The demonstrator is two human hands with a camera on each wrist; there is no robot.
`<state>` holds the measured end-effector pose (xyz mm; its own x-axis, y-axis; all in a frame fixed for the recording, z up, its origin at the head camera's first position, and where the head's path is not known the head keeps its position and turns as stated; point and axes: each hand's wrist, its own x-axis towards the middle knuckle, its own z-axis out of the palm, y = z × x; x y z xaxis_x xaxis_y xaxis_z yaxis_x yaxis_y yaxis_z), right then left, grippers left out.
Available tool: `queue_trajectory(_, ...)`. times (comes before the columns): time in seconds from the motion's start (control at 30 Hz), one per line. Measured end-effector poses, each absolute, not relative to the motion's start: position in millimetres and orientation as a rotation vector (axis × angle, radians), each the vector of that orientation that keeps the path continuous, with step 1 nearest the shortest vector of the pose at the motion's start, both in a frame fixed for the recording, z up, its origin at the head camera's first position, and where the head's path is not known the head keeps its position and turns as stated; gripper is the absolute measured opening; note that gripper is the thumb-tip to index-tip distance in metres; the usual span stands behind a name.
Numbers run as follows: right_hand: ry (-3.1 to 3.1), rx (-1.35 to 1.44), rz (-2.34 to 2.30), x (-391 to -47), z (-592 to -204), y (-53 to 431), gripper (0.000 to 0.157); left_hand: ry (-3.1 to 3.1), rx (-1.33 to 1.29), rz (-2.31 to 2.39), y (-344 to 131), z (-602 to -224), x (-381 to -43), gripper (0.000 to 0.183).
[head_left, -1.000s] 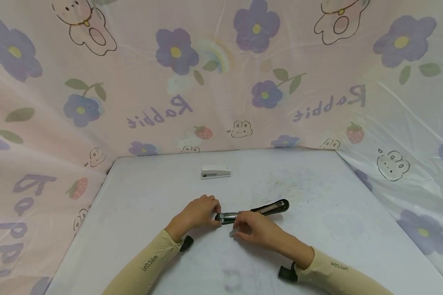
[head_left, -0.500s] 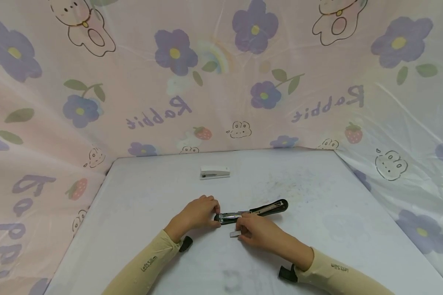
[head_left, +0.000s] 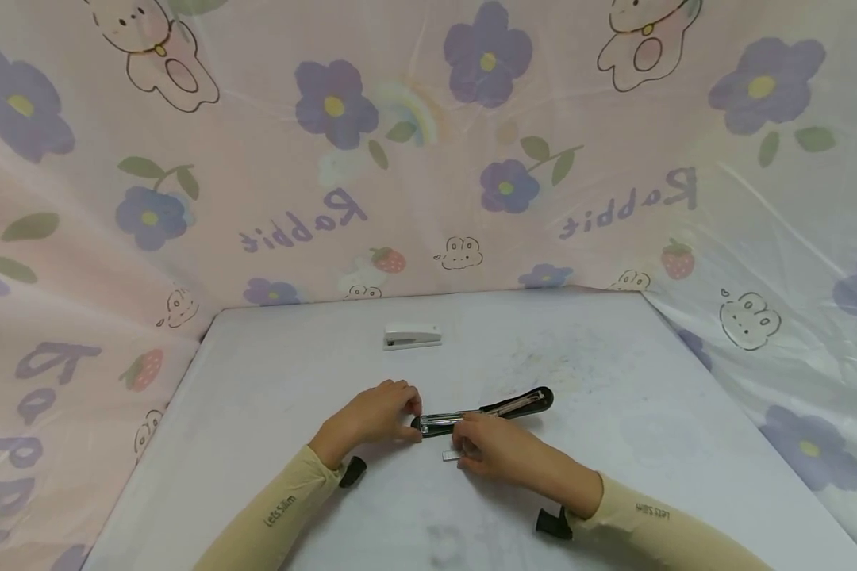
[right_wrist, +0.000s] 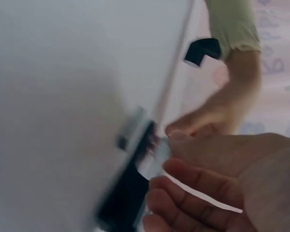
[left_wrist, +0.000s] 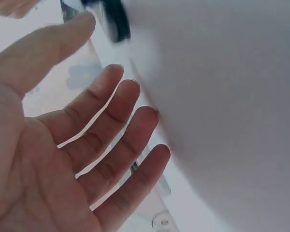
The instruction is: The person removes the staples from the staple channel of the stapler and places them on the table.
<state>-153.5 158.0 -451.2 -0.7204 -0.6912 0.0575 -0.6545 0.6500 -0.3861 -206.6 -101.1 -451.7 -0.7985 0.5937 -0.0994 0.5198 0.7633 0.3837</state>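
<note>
A black stapler (head_left: 517,407) lies opened out flat on the table, its metal channel showing. My left hand (head_left: 382,412) is at the stapler's left end, thumb and fingers on either side of it. In the left wrist view the fingers (left_wrist: 130,130) of this hand are spread and loosely extended, with the stapler's dark end (left_wrist: 117,20) by the thumb tip. Just in front of the stapler, my right hand (head_left: 503,450) pinches a small silver strip of staples (head_left: 451,455) between thumb and fingers. The right wrist view is blurred around the strip.
A white stapler (head_left: 412,336) stands farther back on the white table (head_left: 293,357). Patterned cloth (head_left: 414,182) hangs behind the table and at both sides. Black wrist mounts (head_left: 554,523) hang below both sleeves.
The strip in my right fingers has turned slightly, and more of its length shows. My left hand and the black stapler keep their places, while the whole view shifts a little.
</note>
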Motion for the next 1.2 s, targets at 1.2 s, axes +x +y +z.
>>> queue_trajectory(1.2,2.86,-0.981,-0.75,-340,-426,69,0.044,2.874,0.464,0.707,-150,-456,-335,0.048)
